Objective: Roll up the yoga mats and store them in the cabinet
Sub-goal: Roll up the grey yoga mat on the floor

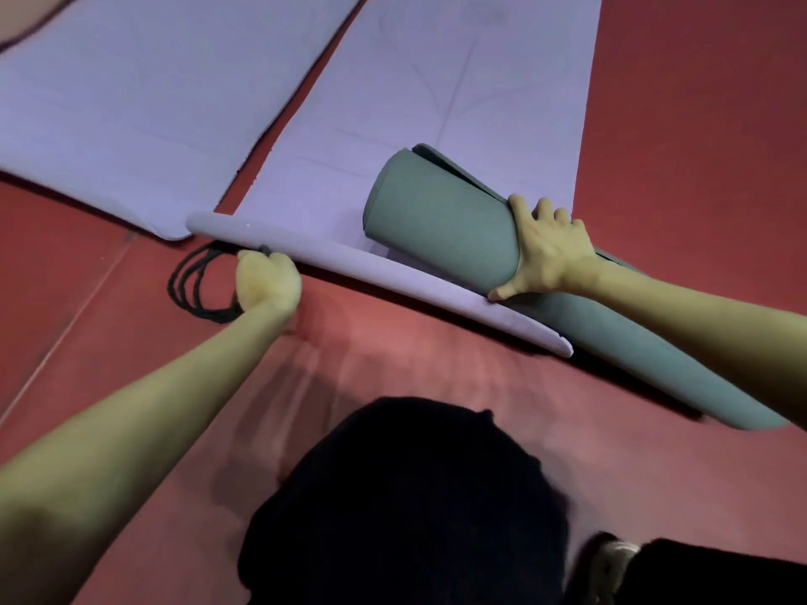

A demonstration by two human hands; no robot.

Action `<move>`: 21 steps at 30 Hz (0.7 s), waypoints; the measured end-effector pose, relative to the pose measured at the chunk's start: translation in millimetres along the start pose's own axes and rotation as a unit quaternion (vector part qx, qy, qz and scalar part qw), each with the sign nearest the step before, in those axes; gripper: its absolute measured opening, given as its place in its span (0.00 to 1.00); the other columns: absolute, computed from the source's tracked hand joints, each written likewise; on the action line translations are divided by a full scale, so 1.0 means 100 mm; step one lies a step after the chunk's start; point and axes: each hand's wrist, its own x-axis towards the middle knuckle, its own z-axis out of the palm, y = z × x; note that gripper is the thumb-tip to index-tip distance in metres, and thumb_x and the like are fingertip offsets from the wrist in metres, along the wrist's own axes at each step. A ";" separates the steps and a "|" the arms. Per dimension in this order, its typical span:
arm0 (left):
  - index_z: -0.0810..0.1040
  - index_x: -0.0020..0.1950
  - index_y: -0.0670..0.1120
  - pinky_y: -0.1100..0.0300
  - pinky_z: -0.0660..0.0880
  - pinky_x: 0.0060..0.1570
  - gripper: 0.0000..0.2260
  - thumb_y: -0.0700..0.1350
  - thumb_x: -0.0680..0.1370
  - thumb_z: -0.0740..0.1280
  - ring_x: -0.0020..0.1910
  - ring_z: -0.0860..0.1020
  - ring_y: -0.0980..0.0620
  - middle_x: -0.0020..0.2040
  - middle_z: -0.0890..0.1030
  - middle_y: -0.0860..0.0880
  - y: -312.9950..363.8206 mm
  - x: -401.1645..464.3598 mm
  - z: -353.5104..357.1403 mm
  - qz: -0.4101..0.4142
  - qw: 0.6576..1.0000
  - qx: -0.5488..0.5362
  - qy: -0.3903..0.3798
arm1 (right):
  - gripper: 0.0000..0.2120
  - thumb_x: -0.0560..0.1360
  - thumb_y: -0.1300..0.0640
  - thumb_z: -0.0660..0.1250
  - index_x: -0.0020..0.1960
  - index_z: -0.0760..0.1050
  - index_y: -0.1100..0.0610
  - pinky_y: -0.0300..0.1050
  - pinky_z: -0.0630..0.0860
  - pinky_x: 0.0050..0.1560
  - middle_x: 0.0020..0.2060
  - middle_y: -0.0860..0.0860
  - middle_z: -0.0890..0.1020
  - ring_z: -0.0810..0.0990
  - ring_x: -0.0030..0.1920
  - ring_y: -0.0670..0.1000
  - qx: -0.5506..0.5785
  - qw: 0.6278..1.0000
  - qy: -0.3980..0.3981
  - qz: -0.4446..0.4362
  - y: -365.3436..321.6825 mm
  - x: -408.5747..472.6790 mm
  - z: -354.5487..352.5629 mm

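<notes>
Red padded floor (436,364), seen from above, with a pale seam line running diagonally at the left. Two lavender yoga mats lie unrolled side by side on it: the left lavender mat (131,93) flat, and the right lavender mat (458,80) flat over most of its length, its near end turned up into a narrow first roll (371,272) that runs diagonally across the view. A grey-green rolled mat (436,220) lies across the near end of the right lavender mat, just beyond and touching that first roll, its far end showing loose layered edges and its near end passing under the right forearm. The right hand (546,251) rests on top of the grey-green rolled mat, fingers spread over its curve and thumb reaching down to the lavender roll. The left hand (268,281) is curled into a closed grip at the edge of the lavender roll, and looks to hold a looped black cord (192,281) that lies on the floor just beside it. Dark clothing (415,508) of the person fills the lower centre.
</notes>
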 end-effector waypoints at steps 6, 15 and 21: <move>0.70 0.35 0.44 0.64 0.62 0.24 0.09 0.38 0.75 0.58 0.24 0.65 0.50 0.31 0.71 0.47 1.12 -0.31 0.04 0.014 0.956 -0.229 -0.183 | 0.60 0.49 0.32 0.79 0.71 0.55 0.55 0.58 0.74 0.54 0.58 0.58 0.70 0.75 0.57 0.64 0.026 0.999 0.018 -0.014 0.23 -0.13 -0.41; 0.60 0.35 0.49 0.66 0.50 0.19 0.19 0.56 0.75 0.66 0.19 0.54 0.56 0.24 0.58 0.54 2.65 -0.86 -0.07 -0.034 0.864 -0.355 -0.357 | 0.59 0.51 0.31 0.78 0.71 0.55 0.55 0.58 0.73 0.52 0.59 0.56 0.70 0.76 0.56 0.63 0.141 0.981 0.131 0.019 0.93 -0.35 -1.27; 0.55 0.32 0.51 0.62 0.47 0.25 0.25 0.68 0.75 0.58 0.27 0.51 0.54 0.27 0.59 0.53 3.71 -1.47 -0.31 0.077 0.789 -0.386 -0.472 | 0.58 0.50 0.33 0.79 0.70 0.54 0.53 0.59 0.73 0.57 0.64 0.53 0.69 0.75 0.60 0.60 0.263 0.940 0.212 0.035 1.37 -0.48 -1.79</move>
